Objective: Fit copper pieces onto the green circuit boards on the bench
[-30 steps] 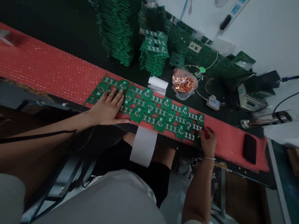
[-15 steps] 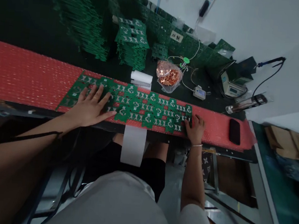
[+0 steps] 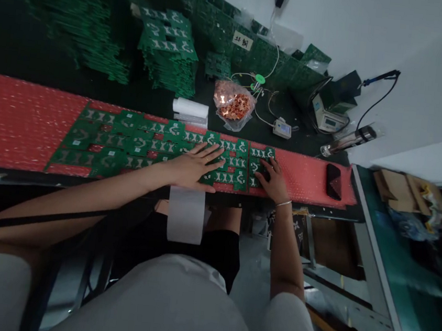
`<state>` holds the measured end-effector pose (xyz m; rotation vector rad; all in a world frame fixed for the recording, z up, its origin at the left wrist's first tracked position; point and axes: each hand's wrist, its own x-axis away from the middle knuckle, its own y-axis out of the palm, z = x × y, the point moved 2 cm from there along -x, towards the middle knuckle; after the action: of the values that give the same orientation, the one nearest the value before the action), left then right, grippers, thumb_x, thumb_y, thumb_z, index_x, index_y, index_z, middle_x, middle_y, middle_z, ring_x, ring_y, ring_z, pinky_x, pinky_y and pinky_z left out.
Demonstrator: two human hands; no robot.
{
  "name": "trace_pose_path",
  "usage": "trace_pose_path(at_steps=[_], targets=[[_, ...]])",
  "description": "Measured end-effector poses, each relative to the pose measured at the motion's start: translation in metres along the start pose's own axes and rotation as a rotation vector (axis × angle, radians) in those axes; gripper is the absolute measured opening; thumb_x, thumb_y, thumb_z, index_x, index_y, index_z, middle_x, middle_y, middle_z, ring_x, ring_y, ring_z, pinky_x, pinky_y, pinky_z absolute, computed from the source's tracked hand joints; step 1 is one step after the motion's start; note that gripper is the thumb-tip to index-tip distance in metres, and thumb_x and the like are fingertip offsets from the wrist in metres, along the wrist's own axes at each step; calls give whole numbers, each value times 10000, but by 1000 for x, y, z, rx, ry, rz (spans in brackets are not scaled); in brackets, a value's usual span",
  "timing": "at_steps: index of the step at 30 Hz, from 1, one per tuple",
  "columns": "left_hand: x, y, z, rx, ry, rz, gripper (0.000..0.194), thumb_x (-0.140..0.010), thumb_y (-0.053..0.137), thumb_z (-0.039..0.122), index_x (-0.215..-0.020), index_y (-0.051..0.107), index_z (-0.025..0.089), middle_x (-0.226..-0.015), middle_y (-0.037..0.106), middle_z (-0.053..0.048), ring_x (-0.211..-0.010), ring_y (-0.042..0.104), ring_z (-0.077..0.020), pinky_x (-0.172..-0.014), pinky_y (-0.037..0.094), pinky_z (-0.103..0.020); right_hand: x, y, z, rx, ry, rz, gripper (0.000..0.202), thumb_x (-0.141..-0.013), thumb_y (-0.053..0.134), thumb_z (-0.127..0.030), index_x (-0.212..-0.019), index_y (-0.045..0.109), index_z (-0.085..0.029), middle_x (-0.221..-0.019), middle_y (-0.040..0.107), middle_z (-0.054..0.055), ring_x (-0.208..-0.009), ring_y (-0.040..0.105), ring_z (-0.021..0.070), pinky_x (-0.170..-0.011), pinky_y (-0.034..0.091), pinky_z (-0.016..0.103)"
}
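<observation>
The person is wearing a loose, pale grey top (image 3: 167, 302) with plain short sleeves (image 3: 291, 320), its hem bunching in folds over black shorts (image 3: 230, 248). A thin, silvery bracelet (image 3: 283, 203) is circling the right wrist (image 3: 281, 198), and a dark cord (image 3: 45, 217) is crossing the left forearm (image 3: 95, 194).

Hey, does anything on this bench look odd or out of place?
A white strip stands out, dangling off the bench front. The shorter stack looks uneven, its edges jutting out. No damage shows on the boards, though the left hand and right hand hide parts.
</observation>
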<state>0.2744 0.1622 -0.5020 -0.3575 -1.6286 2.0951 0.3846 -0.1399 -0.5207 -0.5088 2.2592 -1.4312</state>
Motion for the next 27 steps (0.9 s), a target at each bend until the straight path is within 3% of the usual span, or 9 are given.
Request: trace_pose_path(at_steps=[3, 6, 9, 11, 15, 19, 21, 24, 27], targets=[[-6, 10, 1, -19, 8, 30, 926, -850, 406, 760, -1568, 227, 202, -1638, 28, -109, -1523, -14, -320, -1205, -50, -486, 0, -3, -5, 12, -48, -5, 565, -910, 543, -566, -1360, 570, -226, -1536, 402, 106, -1447, 315, 278, -1173, 302, 520], [-5, 13, -2, -17, 29, 56, 880, -882, 366, 736, -1566, 231, 200, -1640, 24, -108, -1525, -2, -310, -1208, -41, -478, 0, -12, 8, 73, -46, 45, 570, -923, 517, -562, -1373, 555, -214, -1496, 458, 120, -1429, 342, 288, -1163, 295, 537], [-4, 9, -6, 10, 32, 34, 812, -909, 358, 698, -1561, 250, 227, -1644, 32, -86, -1525, 24, -307, -1213, -9, -475, 5, -24, 43, 210, 205, 179, 610, -915, 502, -583, -1376, 549, -187, -1491, 448, 178, -1440, 291, 366, -1121, 259, 649], [-5, 6, -11, 29, 12, 7, 779, -911, 381, 678, -1556, 266, 257, -1645, 55, -70, -1524, 36, -316, -1213, 6, -486, 11, -29, 66, 248, 369, 166, 648, -886, 513, -626, -1385, 540, -213, -1515, 413, 181, -1443, 256, 410, -1082, 216, 726], [-9, -1, -25, 71, 15, -18, 752, -911, 373, 683, -1544, 303, 282, -1638, 124, -65, -1516, 106, -324, -1214, 57, -505, 15, -40, 77, 193, 421, 156, 667, -890, 462, -664, -1363, 554, -204, -1507, 416, 181, -1402, 326, 404, -1078, 237, 715], [-12, -20, -45, 147, -30, 68, 799, -927, 230, 718, -1532, 350, 211, -1618, 225, -94, -1487, 242, -297, -1207, 203, -461, -16, -49, 28, 43, 164, 285, 560, -975, 372, -549, -1252, 618, -129, -1329, 572, 193, -1256, 503, 298, -1077, 399, 509], [-11, -32, -53, 222, -99, 129, 835, -910, 205, 752, -1489, 434, 196, -1575, 341, -94, -1441, 349, -284, -1183, 287, -429, -48, -39, -13, -23, 5, 226, 462, -994, 377, -491, -1217, 640, -184, -1234, 641, 123, -1176, 567, 238, -1045, 453, 414], [-1, -57, -59, 344, -180, 230, 824, -904, 202, 760, -1408, 536, 201, -1468, 506, -80, -1346, 486, -263, -1144, 372, -397, -110, -5, -80, -29, -276, 43, 378, -1005, 399, -351, -1268, 619, -193, -1309, 616, 79, -1246, 533, 203, -1104, 408, 361], [36, -86, -59, 397, -256, 301, 810, -908, 182, 745, -1376, 569, 209, -1390, 584, -57, -1270, 560, -265, -1085, 452, -382, -179, 29, -126, 139, -314, -83, 356, -938, 504, -169, -1265, 616, -83, -1409, 544, 150, -1354, 434, 247, -1171, 307, 391]])
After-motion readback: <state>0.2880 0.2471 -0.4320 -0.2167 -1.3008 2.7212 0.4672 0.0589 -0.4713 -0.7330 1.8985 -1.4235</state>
